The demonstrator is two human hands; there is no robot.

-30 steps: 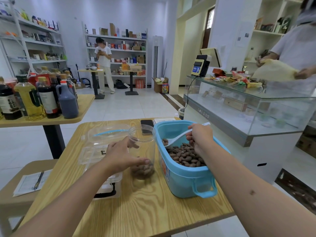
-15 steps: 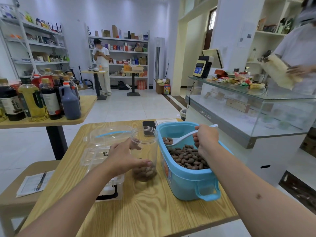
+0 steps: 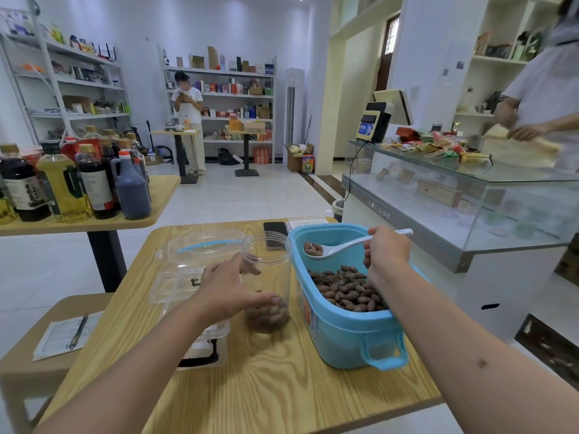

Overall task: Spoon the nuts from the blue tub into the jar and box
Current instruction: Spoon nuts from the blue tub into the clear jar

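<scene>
Right hand [image 3: 387, 250] pinches white plastic spoon [image 3: 338, 248] with few nuts; left hand [image 3: 230, 288] grips clear jar [image 3: 266, 277] — tilting could spill nuts short of its narrow mouth.

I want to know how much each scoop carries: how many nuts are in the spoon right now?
2 visible: both lie side by side in the bowl of the white spoon, held above the blue tub; more may be hidden beneath.

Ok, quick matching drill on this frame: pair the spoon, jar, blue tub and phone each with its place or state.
Things:
1. white spoon
2. clear jar
3. blue tub
4. phone

States:
A. lies flat at the table's far edge
B. held by the left hand, nuts only at the bottom
C. raised in the right hand, carrying nuts
D. stands right of the jar, holds loose nuts

Pairs: 1-C, 2-B, 3-D, 4-A
</scene>
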